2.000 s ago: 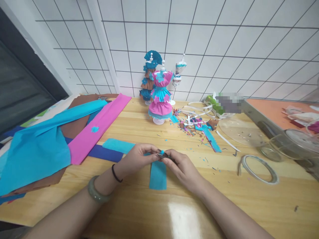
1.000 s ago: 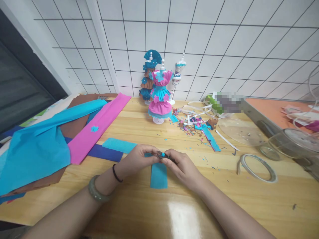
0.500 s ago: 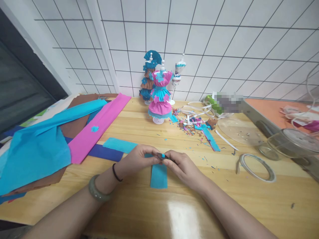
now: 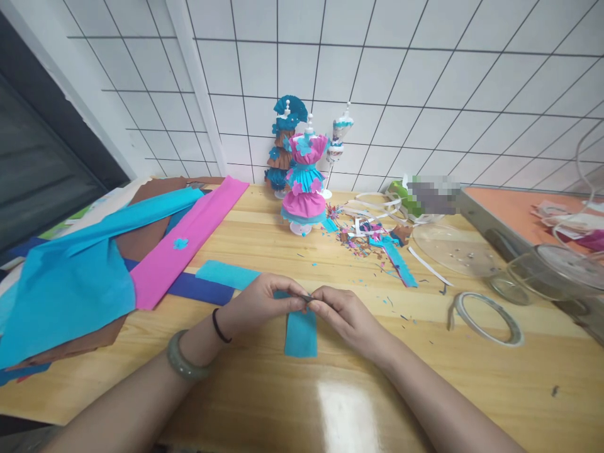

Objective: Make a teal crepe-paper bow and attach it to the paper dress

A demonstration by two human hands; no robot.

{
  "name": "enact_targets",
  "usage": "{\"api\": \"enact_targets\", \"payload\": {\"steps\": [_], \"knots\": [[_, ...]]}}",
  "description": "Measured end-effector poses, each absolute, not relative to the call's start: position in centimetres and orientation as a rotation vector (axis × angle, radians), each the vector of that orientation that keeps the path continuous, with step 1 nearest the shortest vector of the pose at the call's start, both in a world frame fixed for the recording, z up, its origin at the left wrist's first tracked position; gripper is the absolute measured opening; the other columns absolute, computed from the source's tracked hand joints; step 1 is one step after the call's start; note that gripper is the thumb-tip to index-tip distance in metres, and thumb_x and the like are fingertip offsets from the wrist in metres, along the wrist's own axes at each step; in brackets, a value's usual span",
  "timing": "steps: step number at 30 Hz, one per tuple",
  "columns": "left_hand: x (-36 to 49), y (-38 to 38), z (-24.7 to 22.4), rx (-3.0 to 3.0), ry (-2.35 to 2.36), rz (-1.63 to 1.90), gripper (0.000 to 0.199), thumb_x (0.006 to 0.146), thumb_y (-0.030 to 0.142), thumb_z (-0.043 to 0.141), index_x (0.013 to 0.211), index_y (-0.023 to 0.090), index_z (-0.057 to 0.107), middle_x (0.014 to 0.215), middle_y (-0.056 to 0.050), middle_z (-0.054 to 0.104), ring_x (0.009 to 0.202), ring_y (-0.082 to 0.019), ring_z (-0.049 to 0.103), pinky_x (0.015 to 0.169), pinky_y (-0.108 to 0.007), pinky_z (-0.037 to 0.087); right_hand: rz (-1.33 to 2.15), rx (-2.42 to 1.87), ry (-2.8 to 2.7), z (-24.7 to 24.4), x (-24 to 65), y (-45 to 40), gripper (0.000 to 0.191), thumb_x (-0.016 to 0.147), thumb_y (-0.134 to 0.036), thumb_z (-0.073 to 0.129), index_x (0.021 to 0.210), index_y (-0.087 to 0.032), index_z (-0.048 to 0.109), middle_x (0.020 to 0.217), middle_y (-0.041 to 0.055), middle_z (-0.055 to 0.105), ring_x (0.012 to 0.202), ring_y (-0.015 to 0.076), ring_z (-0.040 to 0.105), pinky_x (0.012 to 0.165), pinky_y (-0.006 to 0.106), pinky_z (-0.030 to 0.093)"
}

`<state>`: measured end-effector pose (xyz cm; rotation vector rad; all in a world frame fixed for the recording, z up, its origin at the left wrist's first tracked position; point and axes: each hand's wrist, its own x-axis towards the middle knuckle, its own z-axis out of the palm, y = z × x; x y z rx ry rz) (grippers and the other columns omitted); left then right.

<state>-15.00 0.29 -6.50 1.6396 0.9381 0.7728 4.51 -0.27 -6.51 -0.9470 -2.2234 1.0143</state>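
Observation:
My left hand and my right hand meet fingertip to fingertip over the middle of the table. Between them is a small dark piece, pinched by the fingers of both hands; its details are too small to make out. Just below lies a short blue paper strip, its upper end partly hidden by the hands. A longer light blue strip runs from the left to behind my left hand.
Large blue paper and a pink strip lie left. A pink-and-blue dress figure stands at the back, beside paper scraps. Rolled tape and a clear container are at right.
The small bright blue bit seen between my fingertips is no longer visible, and the dark piece looks thinner. Both hands have stayed nearly in place.

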Motion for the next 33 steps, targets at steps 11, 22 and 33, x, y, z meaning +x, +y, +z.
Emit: {"api": "enact_targets", "payload": {"steps": [11, 22, 33], "knots": [[-15.1, 0.9, -6.9, 1.264, 0.974, 0.753, 0.035, 0.075, 0.03, 0.063, 0.102, 0.009, 0.059, 0.083, -0.01, 0.07, 0.08, -0.016, 0.064, 0.078, -0.031, 0.048, 0.387, -1.666, -2.058, -8.4, 6.4, 2.8, 0.04, 0.087, -0.042, 0.04, 0.114, -0.015, 0.052, 0.1, 0.0147, 0.062, 0.085, 0.0248, 0.06, 0.067, 0.032, 0.042], [-14.7, 0.6, -6.6, 1.313, 0.996, 0.857, 0.058, 0.075, 0.028, 0.062, 0.127, 0.013, 0.039, 0.078, -0.004, 0.066, 0.082, -0.016, 0.062, 0.067, -0.024, 0.046, 0.275, -1.299, -2.087, -8.1, 5.5, 1.8, 0.029, 0.086, -0.029, 0.046, 0.111, -0.018, 0.056, 0.108, 0.0127, 0.057, 0.101, 0.0254, 0.051, 0.086, 0.041, 0.04], [-14.3, 0.1, -6.8, 1.847, 1.12, 0.841, 0.051, 0.079, 0.021, 0.055, 0.128, 0.018, 0.04, 0.087, -0.002, 0.067, 0.079, -0.013, 0.061, 0.074, -0.025, 0.047, 0.681, -0.962, -1.947, -8.4, 4.0, 0.4, 0.023, 0.084, -0.023, 0.051, 0.105, -0.022, 0.06, 0.092, 0.0061, 0.067, 0.081, 0.0163, 0.062, 0.076, 0.032, 0.05]]}}
